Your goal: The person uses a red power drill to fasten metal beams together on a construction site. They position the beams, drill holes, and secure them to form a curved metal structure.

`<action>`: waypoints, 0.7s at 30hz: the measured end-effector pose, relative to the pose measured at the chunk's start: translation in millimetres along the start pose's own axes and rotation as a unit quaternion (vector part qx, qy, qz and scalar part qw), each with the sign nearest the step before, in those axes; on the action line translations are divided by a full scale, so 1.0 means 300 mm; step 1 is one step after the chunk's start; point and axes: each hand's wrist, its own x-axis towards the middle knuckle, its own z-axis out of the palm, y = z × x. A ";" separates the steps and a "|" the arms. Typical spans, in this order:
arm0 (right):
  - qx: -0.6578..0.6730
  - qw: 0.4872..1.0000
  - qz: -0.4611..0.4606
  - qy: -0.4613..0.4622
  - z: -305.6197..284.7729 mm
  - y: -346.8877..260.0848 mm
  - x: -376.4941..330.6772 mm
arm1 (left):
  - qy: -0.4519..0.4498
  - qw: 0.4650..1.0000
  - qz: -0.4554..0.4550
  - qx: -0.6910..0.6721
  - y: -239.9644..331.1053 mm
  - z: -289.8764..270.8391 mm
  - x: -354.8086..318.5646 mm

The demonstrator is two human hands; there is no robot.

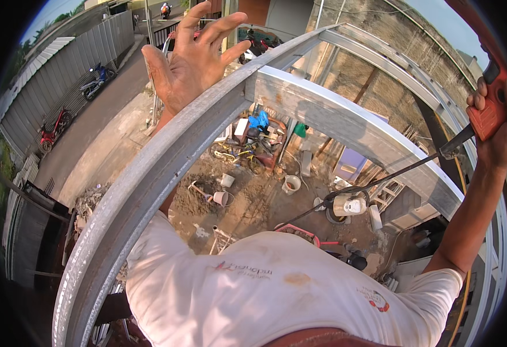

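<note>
A long galvanized steel beam (149, 173) runs diagonally, meeting a cross channel (346, 124); open air drops to a cluttered yard (253, 196) below. The left hand (187, 58) hovers past the beam, 5 fingers spread, holding nothing. The right hand (496, 124) grips a red power tool (490, 113), cut off at the rim.

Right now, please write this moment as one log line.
left hand: open, raised, empty | right hand: grips red power tool | steel frame: untouched by left hand
</note>
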 end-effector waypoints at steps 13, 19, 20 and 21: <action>-0.099 0.992 0.057 0.061 0.050 0.118 0.096 | 0.079 0.981 0.071 0.164 -0.048 0.062 0.130; -0.075 0.991 0.096 0.050 0.036 0.161 0.105 | 0.001 0.999 0.049 -0.022 -0.075 0.083 0.164; -0.082 0.990 0.105 0.044 0.024 0.158 0.114 | 0.049 0.996 0.000 0.076 -0.078 0.080 0.122; -0.095 0.988 0.111 0.043 0.041 0.159 0.129 | 0.050 0.997 -0.016 0.059 -0.067 0.083 0.106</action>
